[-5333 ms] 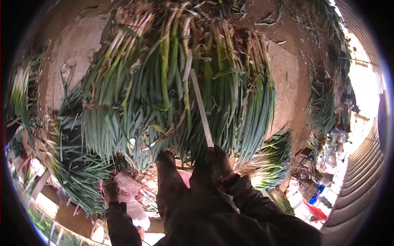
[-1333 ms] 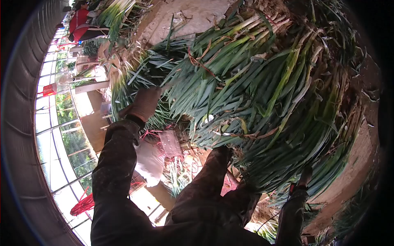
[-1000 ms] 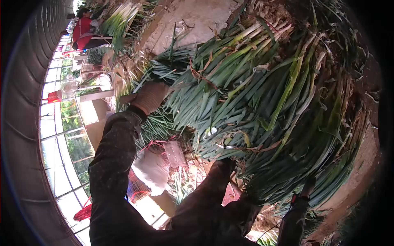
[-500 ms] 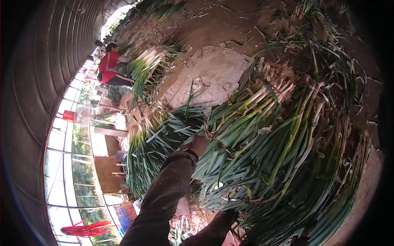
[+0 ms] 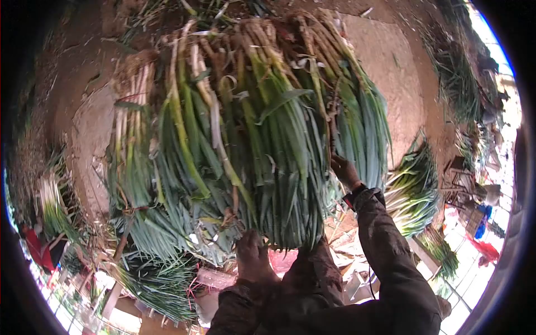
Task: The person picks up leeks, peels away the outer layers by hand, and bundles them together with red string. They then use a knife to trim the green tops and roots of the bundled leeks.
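A broad pile of green onions [image 5: 273, 134] fills the middle of the head view, pale root ends at the top and green leaves hanging toward me. My right hand [image 5: 347, 172] is at the pile's right side, with a dark band at the wrist. Its fingers are closed at the lower end of a withered brown stalk [image 5: 333, 123] that lies along the leaves. Low in the view, my left hand [image 5: 254, 257] is against the leaf tips at the pile's near edge. The leaves and shadow hide its fingers.
A smaller bunch of green onions [image 5: 413, 190] lies at the right, and another leafy heap [image 5: 159, 279] at the lower left. Flat sheeting [image 5: 385, 61] covers ground beside the pile. Someone in red [image 5: 38, 248] is at the far left. A red stool or block [image 5: 282, 260] shows below the pile.
My view has swung round to the right, so the pile now stands in the middle. My right hand has come into view at the pile's right; my left hand is at the near leaf tips.
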A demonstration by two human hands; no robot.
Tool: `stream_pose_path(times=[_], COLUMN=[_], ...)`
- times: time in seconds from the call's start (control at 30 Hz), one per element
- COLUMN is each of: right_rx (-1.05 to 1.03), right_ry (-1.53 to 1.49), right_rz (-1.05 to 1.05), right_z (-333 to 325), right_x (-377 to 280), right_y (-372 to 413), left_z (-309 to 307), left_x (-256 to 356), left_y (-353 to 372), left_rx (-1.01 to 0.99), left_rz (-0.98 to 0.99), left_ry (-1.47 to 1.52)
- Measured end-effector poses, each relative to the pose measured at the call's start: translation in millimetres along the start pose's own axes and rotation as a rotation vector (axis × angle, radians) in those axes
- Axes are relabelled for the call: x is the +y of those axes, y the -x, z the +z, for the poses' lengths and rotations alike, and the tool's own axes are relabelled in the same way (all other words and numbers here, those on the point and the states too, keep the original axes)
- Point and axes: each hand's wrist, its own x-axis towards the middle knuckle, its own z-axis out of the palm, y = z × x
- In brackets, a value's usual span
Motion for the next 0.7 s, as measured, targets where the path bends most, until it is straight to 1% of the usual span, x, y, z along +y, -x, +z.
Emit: stream_pose_path(times=[0.07, 0.1, 0.17, 0.2, 0.23, 0.27, 0.3, 0.33, 0.37, 0.43, 0.47, 0.53, 0.57, 0.63, 0.67, 0.7], right_rx=[0.169, 0.279, 0.377, 0.333, 0.241, 0.208, 0.171, 0.172, 0.213, 0.149, 0.032, 0.238, 0.348, 0.075, -0.067, -0.268], right_ry=[-0.038, 0.033, -0.052, -0.144, -0.178, 0.039, 0.251, 0.232, 0.37, 0.437, 0.43, 0.619, 0.707, 0.644, 0.611, 0.375], right_rz=[0.038, 0.06, 0.054, 0.155, 0.156, 0.203, 0.239, 0.214, 0.232, 0.282, 0.332, -0.017, -0.194, -0.014, 0.065, 0.25], right_z=[-22.6, -30.4, -27.1, -29.6, -20.1, -10.0, -4.9, 6.6, 21.7, 32.8, 30.5, 29.9, 30.1, 6.9, -11.9, -33.3], right_x=[1.7, 5.2, 17.1, 3.2, 16.7, 28.1, 11.8, 18.3, 20.5, 16.6, 15.1, 35.5, 40.7, 18.9, 2.8, -18.9], right_y=[-6.3, -9.9, -15.7, -17.3, -29.4, -31.9, -37.3, -46.8, -61.6, -81.1, -87.3, -81.9, -78.0, -67.7, -66.3, -72.8], left_z=[17.5, 20.6, 24.5, 13.0, 9.4, 22.7, 37.3, 43.2, 47.6, 46.4, 49.9, 60.7, 61.6, 61.1, 71.9, 73.1], left_x=[30.2, 42.5, 64.3, 88.4, 103.8, 94.9, 83.8, 80.2, 74.8, 76.9, 74.1, 69.0, 74.2, 86.4, 79.7, 84.3], left_y=[8.6, 7.4, 4.6, 0.4, -2.8, -3.8, 3.5, 6.0, 7.1, -2.4, -1.9, 3.9, 3.4, -1.1, 5.3, 2.0], left_rx=[-0.051, -0.071, -0.051, -0.014, 0.027, 0.019, -0.004, -0.016, -0.014, -0.039, -0.077, -0.162, -0.174, -0.19, -0.165, -0.16], left_rz=[-0.003, -0.016, -0.03, -0.031, -0.037, -0.083, -0.072, -0.065, -0.073, -0.087, -0.093, -0.125, -0.121, -0.108, -0.095, -0.114], left_ry=[0.001, 0.012, -0.012, -0.044, -0.078, 0.052, -0.024, -0.103, -0.07, -0.061, -0.077, -0.069, -0.052, -0.027, -0.11, -0.071])
